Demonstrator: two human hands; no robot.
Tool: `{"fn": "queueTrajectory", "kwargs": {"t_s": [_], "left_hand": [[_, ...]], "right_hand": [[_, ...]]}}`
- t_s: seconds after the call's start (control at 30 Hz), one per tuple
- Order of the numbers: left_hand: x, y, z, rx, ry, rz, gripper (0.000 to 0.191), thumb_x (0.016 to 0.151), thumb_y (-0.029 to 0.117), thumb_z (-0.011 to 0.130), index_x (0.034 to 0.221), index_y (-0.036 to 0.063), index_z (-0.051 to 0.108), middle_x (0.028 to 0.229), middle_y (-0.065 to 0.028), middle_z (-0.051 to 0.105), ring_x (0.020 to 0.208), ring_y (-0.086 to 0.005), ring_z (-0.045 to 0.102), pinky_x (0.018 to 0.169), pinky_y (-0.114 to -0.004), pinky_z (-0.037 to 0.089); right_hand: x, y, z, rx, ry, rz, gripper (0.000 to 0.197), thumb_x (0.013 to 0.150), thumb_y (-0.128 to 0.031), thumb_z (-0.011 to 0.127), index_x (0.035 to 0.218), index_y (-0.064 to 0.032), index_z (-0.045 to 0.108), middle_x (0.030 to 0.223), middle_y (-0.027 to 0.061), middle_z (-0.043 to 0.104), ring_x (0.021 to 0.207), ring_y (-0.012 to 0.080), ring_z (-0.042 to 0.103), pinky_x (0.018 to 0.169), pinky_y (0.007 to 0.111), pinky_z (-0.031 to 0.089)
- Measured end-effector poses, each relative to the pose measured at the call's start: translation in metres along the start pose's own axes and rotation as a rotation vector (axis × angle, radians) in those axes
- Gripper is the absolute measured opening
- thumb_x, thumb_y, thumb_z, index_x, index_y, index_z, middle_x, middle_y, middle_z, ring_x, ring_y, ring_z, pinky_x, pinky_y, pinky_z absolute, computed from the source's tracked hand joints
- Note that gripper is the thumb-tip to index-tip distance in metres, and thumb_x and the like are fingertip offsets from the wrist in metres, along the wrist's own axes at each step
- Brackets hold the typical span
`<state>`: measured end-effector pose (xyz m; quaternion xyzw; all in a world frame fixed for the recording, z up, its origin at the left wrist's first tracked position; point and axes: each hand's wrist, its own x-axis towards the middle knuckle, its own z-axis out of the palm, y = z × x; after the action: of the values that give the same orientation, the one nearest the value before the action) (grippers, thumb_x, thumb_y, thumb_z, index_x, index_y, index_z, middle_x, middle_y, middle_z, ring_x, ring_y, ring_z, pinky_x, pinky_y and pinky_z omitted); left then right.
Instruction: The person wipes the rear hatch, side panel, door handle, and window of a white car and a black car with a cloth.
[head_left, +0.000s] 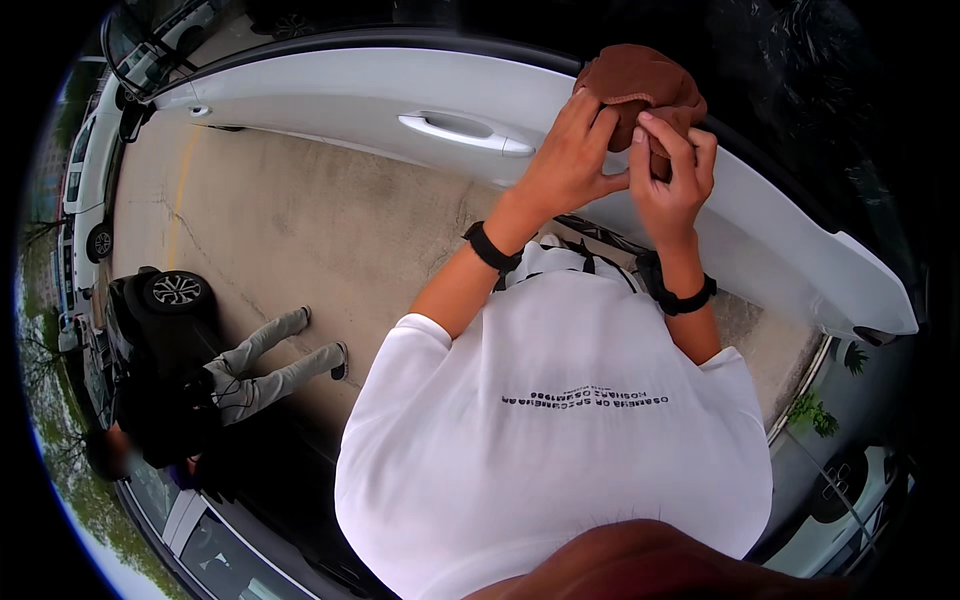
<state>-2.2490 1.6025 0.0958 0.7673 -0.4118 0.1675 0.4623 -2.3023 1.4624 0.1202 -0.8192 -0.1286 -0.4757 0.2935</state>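
Observation:
A bunched brown cloth (637, 75) lies at the top of the white car's side, against the dark window edge. My left hand (574, 154) grips its lower left part with bent fingers. On the right, my right hand (675, 165) pinches a hanging fold of the same cloth between thumb and fingers. The two hands are close together above the white car door (322, 90), to the right of its chrome handle (465, 133). Black bands are on both wrists.
Another person in dark top and light trousers (277, 360) stands at the left beside a black car (161, 330). Concrete ground (315, 202) lies between the cars. More white vehicles (90, 165) stand at far left; green plants (814, 412) grow at right.

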Motion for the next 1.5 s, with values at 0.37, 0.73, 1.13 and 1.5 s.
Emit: {"fn": "queueTrajectory", "kwargs": {"t_s": [0.37,0.73,1.13,1.5], "left_hand": [[-0.005,-0.020,-0.035,0.082,0.355,-0.019,0.040,0.071,0.006,0.083,0.100,0.0022,0.055,0.099,-0.0124,0.066,0.081,-0.0273,0.065,0.076,-0.036,0.052],[0.021,-0.168,-0.236,0.620,0.584,-0.292,0.042,0.089,0.010,0.059,0.130,0.0041,0.058,0.115,-0.0171,0.063,0.109,-0.0310,0.059,0.098,-0.041,0.047],[0.006,-0.119,-0.138,0.634,0.354,-0.257,0.053,0.078,0.024,0.079,0.127,0.0100,0.065,0.137,-0.0165,0.052,0.126,-0.0383,0.046,0.105,-0.048,0.041],[-0.028,-0.240,-0.283,0.622,0.359,-0.428,0.045,0.081,0.021,0.075,0.126,0.0196,0.068,0.137,-0.0104,0.057,0.123,-0.0383,0.053,0.103,-0.048,0.045]], "right_hand": [[0.004,-0.006,0.016,0.018,-0.275,0.032,0.041,0.079,-0.027,0.079,0.116,-0.0145,0.066,0.097,0.0014,0.066,0.088,0.0202,0.060,0.087,0.037,0.040],[-0.004,0.064,0.042,-0.517,-0.027,-0.151,0.027,0.080,-0.022,0.076,0.105,-0.0201,0.068,0.113,-0.0026,0.059,0.108,0.0199,0.053,0.092,0.041,0.038],[-0.011,0.067,0.052,-0.628,-0.019,-0.129,0.023,0.080,-0.027,0.074,0.099,-0.0212,0.063,0.109,-0.0006,0.057,0.105,0.0213,0.049,0.088,0.037,0.036],[-0.012,0.067,0.052,-0.601,0.033,-0.147,0.021,0.080,-0.024,0.074,0.097,-0.0175,0.064,0.106,0.0015,0.059,0.099,0.0224,0.051,0.087,0.036,0.038]]}}
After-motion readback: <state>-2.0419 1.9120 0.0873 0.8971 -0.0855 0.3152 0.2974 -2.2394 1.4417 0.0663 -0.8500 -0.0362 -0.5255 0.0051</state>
